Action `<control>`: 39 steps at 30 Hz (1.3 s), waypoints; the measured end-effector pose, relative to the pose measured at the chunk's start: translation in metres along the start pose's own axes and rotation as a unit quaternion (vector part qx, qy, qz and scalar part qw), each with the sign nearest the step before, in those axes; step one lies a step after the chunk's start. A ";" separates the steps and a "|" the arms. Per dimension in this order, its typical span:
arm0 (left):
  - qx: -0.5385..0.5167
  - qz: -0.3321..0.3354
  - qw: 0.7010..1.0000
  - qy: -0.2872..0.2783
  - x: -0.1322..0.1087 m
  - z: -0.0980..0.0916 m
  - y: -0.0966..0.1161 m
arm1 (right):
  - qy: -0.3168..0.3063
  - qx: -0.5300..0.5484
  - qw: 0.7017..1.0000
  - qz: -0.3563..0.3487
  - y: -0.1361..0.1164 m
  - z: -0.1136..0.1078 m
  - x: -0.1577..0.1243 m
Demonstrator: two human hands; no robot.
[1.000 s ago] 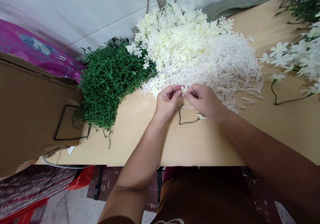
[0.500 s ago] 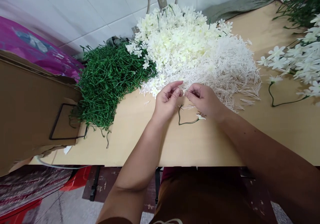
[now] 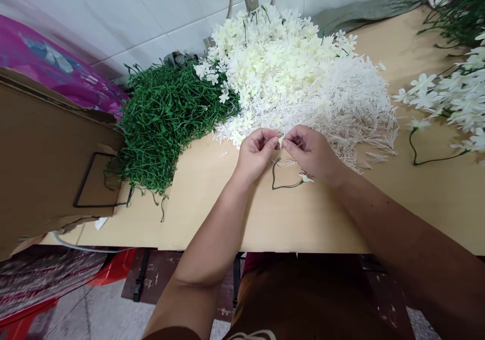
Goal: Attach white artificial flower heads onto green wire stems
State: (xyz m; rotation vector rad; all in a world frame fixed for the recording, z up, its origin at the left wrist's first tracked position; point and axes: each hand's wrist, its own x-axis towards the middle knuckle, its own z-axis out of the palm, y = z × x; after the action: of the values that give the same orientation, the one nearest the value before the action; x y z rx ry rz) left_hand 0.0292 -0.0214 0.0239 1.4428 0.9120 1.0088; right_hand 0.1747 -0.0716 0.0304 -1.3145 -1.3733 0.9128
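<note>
Between my fingertips is a small white artificial flower [image 3: 281,141]. My left hand [image 3: 258,150] pinches it from one side, and my right hand [image 3: 305,148] pinches it from the other; the fingers hide most of it. Just below the hands, a bent green stem [image 3: 286,186] with one white flower on its end lies on the table [image 3: 212,203]. Behind the hands rises a heap of white flower heads [image 3: 280,52]. Thin white sticks [image 3: 352,102] lie piled at its front and right.
Left of the flowers is a mound of green plastic stems [image 3: 162,123]. A cardboard box [image 3: 49,163] with a black wire frame [image 3: 85,181] stands at the far left. Finished-looking flower sprays [image 3: 462,95] lie at the right. A tiled wall [image 3: 144,16] runs along the back.
The left fingertips have drawn closer together on the flower, and the index finger has curled in. Both hands stay at nearly the same spot. The view has shifted slightly.
</note>
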 end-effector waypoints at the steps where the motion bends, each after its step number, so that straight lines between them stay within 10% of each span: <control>1: -0.009 -0.006 1.000 0.004 0.000 0.001 -0.001 | 0.011 0.013 1.000 0.001 0.001 0.001 0.000; 13: -0.058 -0.079 0.995 -0.033 -0.003 0.003 0.004 | 0.008 0.051 0.998 -0.018 0.000 0.001 0.001; 18: 0.124 -0.026 0.991 -0.051 -0.006 -0.009 0.011 | 0.024 0.001 0.999 -0.040 -0.004 -0.003 0.001; 24: 0.387 -0.001 0.914 -0.124 -0.012 -0.025 0.020 | -0.005 0.031 0.999 -0.023 -0.002 -0.006 0.002; 39: 0.448 0.011 0.887 -0.112 -0.011 -0.014 0.016 | -0.133 0.260 0.949 0.115 0.000 -0.006 -0.001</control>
State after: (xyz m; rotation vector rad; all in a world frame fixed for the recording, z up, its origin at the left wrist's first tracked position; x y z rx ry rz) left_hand 0.0121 -0.0280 0.0396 2.2788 1.2622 0.3899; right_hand 0.1805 -0.0738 0.0321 -0.9738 -1.0764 1.5385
